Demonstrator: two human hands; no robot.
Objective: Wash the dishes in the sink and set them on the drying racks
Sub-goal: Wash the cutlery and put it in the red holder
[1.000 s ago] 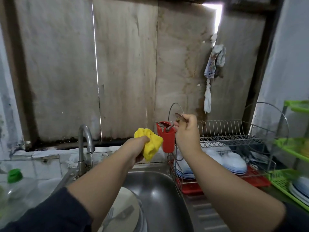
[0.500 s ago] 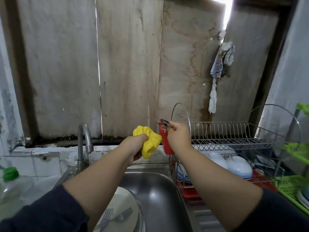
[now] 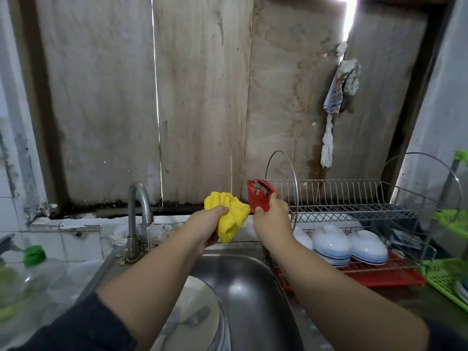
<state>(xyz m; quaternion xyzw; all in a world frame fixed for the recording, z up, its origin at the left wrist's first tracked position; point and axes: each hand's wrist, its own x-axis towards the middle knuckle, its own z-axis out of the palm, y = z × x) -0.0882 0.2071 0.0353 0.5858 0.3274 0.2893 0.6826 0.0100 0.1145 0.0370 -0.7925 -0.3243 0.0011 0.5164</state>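
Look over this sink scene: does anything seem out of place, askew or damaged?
The red cutlery holder on the rack tilts while the right hand grips it. The tap runs with nothing under it, and the left hand holds the sponge aside.

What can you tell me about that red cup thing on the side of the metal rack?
The red holder looks like plastic, a boxy open-topped cup. It hangs at the left end of the metal rack, up by the top shelf, above the sink edge. Metal cutlery pokes out of its top. The right hand holds its lower right side, thumb on the front. The yellow cloth sits just left of it.
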